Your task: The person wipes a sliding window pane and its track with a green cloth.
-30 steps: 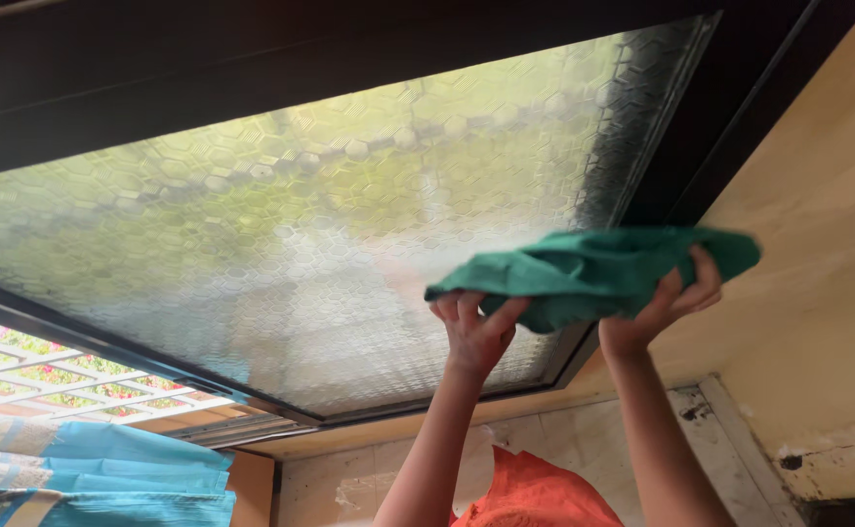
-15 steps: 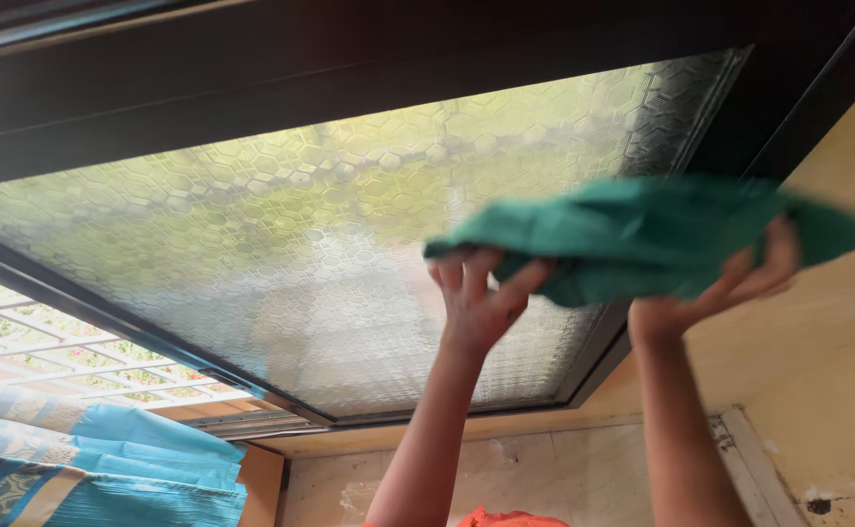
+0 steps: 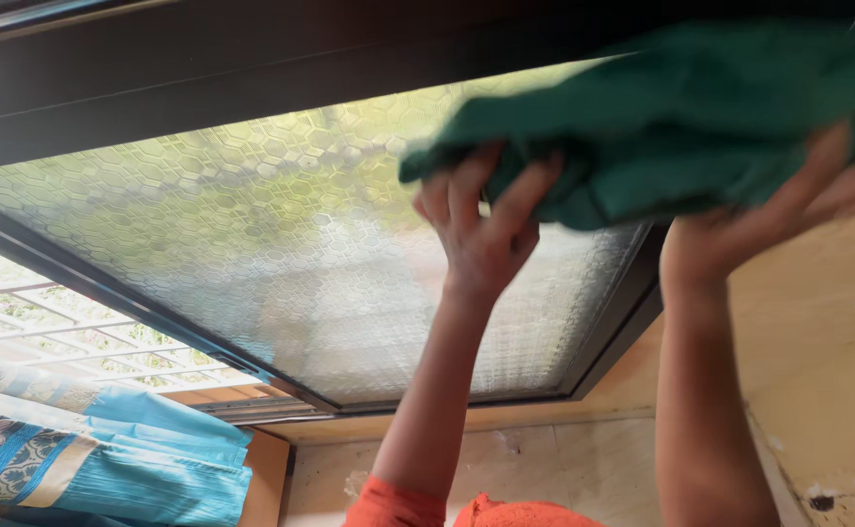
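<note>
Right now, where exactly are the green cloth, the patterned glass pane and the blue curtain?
green cloth (image 3: 671, 117), head view, on the middle of its bunched fabric.
patterned glass pane (image 3: 252, 224), head view, on bare honeycomb-textured glass.
blue curtain (image 3: 105, 459), head view, on its folded lower part.

Green cloth (image 3: 681, 117) motion-blurred, cut off right; right hand (image 3: 789, 210) blurred, partly cropped.
</note>
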